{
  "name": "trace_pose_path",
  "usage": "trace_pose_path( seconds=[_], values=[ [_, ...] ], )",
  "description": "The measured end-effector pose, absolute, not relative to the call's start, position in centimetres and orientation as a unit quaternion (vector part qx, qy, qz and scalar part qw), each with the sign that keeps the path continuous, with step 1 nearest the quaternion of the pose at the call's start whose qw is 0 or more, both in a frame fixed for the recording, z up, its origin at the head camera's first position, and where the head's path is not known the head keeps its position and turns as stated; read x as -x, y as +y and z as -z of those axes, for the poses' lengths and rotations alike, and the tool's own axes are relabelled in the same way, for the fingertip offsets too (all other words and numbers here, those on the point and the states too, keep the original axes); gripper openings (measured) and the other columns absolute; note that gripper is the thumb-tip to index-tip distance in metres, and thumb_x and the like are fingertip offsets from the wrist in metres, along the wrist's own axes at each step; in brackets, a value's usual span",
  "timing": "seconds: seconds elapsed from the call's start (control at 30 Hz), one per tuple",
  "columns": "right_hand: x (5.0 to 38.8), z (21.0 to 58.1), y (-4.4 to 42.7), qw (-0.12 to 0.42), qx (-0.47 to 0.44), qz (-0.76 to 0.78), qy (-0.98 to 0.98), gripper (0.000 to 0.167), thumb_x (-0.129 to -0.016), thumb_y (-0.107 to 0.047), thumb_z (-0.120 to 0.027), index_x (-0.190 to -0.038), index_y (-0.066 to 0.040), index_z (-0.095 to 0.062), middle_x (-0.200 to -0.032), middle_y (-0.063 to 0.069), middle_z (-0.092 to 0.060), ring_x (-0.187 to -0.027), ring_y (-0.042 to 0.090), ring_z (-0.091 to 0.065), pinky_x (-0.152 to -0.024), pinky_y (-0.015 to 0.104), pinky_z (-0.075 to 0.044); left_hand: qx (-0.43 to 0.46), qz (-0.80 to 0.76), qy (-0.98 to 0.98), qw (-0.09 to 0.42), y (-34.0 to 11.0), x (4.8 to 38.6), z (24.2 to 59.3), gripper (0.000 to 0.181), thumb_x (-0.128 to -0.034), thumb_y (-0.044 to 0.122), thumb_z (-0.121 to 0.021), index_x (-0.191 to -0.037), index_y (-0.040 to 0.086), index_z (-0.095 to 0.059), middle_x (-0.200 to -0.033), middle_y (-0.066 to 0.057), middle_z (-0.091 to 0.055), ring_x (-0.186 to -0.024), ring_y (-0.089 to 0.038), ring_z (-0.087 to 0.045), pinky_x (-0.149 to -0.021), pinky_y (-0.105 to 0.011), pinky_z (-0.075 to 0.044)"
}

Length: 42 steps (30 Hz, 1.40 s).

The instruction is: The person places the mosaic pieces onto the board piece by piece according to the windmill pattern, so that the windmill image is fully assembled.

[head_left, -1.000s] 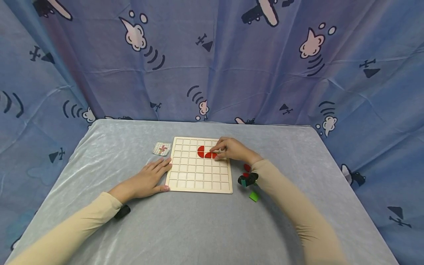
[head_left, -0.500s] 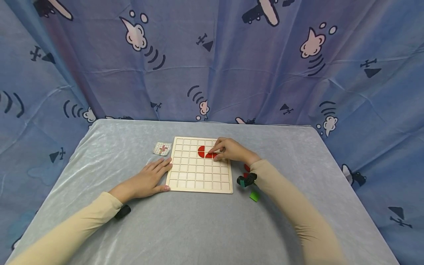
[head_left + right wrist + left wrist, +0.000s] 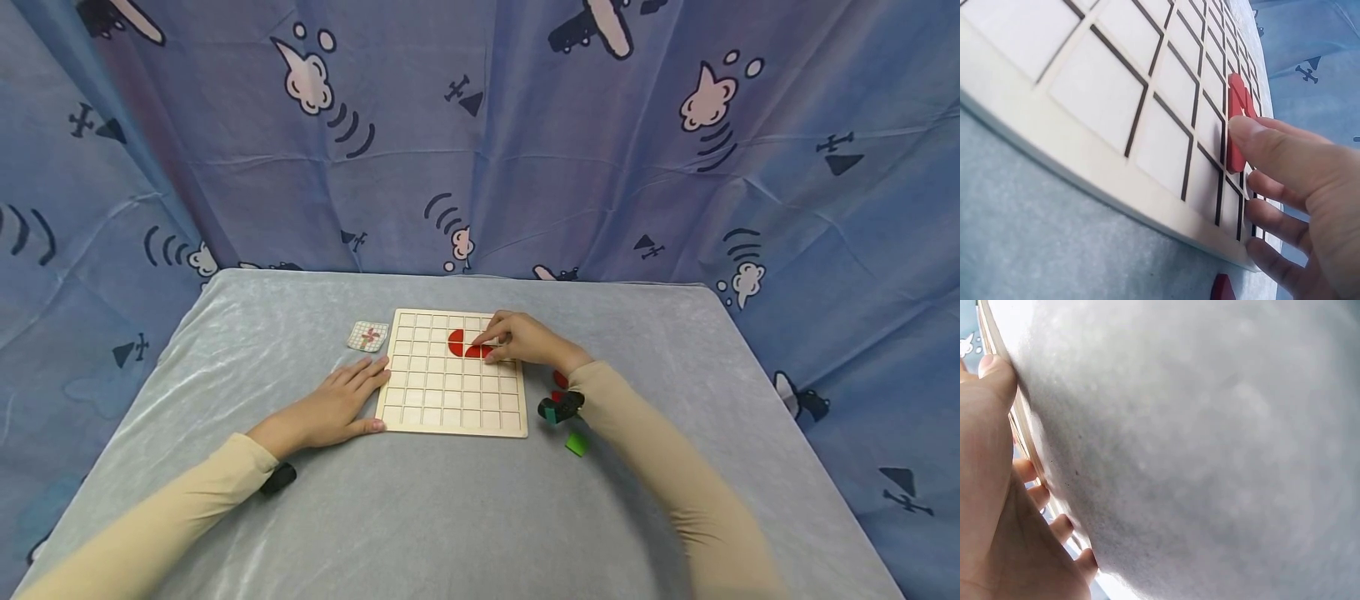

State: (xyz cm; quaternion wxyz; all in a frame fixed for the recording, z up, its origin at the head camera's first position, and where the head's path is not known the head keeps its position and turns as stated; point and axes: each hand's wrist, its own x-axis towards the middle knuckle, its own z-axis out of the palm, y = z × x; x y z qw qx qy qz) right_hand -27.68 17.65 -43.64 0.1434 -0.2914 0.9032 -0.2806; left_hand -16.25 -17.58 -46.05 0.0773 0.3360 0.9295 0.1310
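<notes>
The right hand [image 3: 528,340] pinches a red piece [image 3: 1234,157] on the gridded board [image 3: 444,392], whose edge the left hand [image 3: 333,408] touches, fingers straight.

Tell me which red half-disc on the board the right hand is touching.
The right red half-disc, flat edge toward the person: the right hand pinches it. The left half-disc, curved side facing left, is untouched.

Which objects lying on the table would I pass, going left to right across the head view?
Small printed card → wooden grid board, bearing a rounded red shape, then a second red piece → loose red pieces → green piece.
</notes>
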Motion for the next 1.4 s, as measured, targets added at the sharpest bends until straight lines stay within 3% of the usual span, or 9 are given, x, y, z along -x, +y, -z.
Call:
trace_pose_path(
  seconds=[0.27, 0.73, 1.1, 1.4],
  values=[
    [27.5, 43.1, 18.5, 0.11, 0.298, 0.283, 0.905, 0.031, -0.084, -0.024, -0.08, -0.115, -0.02, -0.076, -0.111, 0.002, -0.067, -0.094, 0.019, -0.057, -0.078, 0.031, -0.047, -0.337, -0.128, 0.93, 0.073, -17.5, 16.2, 45.7, 0.078, -0.0971, 0.048, -0.057, -0.154, 0.002, -0.031, -0.165, -0.018, -0.021, -0.151, -0.044, -0.021, -0.117, -0.064, -0.024],
    [26.3, 42.1, 22.5, 0.1, 0.246, 0.301, 0.916, 0.03, -0.087, -0.02, -0.077, -0.117, -0.02, -0.075, -0.114, 0.004, -0.065, -0.099, 0.027, -0.058, -0.077, 0.033, -0.046, -0.331, -0.135, 0.929, 0.093, -17.5, 16.3, 45.7, 0.081, -0.0961, 0.051, -0.057, -0.156, 0.005, -0.028, -0.166, -0.015, -0.018, -0.153, -0.041, -0.017, -0.119, -0.064, -0.021],
    [25.0, 43.1, 26.4, 0.094, 0.218, 0.3, 0.924, 0.033, -0.085, -0.017, -0.078, -0.118, -0.018, -0.075, -0.115, 0.01, -0.066, -0.105, 0.029, -0.06, -0.087, 0.041, -0.049, -0.329, -0.143, 0.929, 0.089, -17.6, 16.2, 45.9, 0.08, -0.0961, 0.049, -0.058, -0.155, 0.004, -0.029, -0.166, -0.015, -0.019, -0.153, -0.042, -0.018, -0.119, -0.065, -0.021],
    [23.3, 43.7, 28.8, 0.1, 0.203, 0.303, 0.926, 0.033, -0.085, -0.02, -0.079, -0.118, -0.017, -0.075, -0.115, 0.009, -0.066, -0.102, 0.024, -0.059, -0.084, 0.034, -0.049, -0.326, -0.135, 0.931, 0.093, -17.5, 16.2, 45.9, 0.081, -0.0961, 0.05, -0.057, -0.156, 0.005, -0.027, -0.167, -0.015, -0.018, -0.153, -0.041, -0.017, -0.119, -0.065, -0.02]
  ],
)
